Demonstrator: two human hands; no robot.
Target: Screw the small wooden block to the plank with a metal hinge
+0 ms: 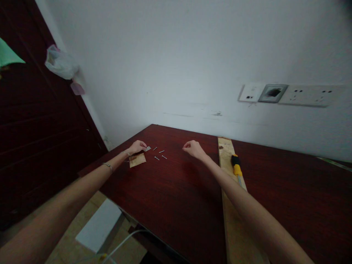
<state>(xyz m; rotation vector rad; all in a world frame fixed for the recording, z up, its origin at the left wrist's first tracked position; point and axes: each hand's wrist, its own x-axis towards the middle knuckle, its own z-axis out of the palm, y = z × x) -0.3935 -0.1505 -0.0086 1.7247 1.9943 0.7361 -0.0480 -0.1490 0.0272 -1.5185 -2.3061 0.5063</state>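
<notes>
**Left hand** [136, 147]: fingers drawn together, tips pinched on the near edge of a small metal plate [147, 148]. The plate sits right at the fingertips, on or just above the bench [170, 194]. I cannot tell whether it is lifted.

**Right hand** [194, 148]: loosely curled, knuckles up, hovering over bare bench, well apart from the plate. I cannot tell whether anything small sits inside the curl.

**Layout:**
- Between the hands, nearer the left, lie 4 screws [161, 151], loose, none touching another.
- Just behind the left hand, toward me, a small wood offcut [137, 160] lies flat.
- Outside the right hand, a pale plank [226, 146] runs away from me.
- A yellow-handled screwdriver [235, 165] lies on the plank, beside my right forearm.

**Handling notes (my judgement):**
- The plate looks thin and slick, so I grip it by its edges with the fingertip pads, lightly. A hard pinch could flick it out.
- I keep the left wrist low, close to the bench, for steadiness.
- The plate should move by lifting, not sliding. The 4 screws lie just beyond it, and a sliding plate could sweep them along.
- The bench is dark and glossy and the light is dim, so a rolled screw would be hard to find. The count stays at 4.
- The right hand keeps above the screws rather than crossing them at bench height.
</notes>
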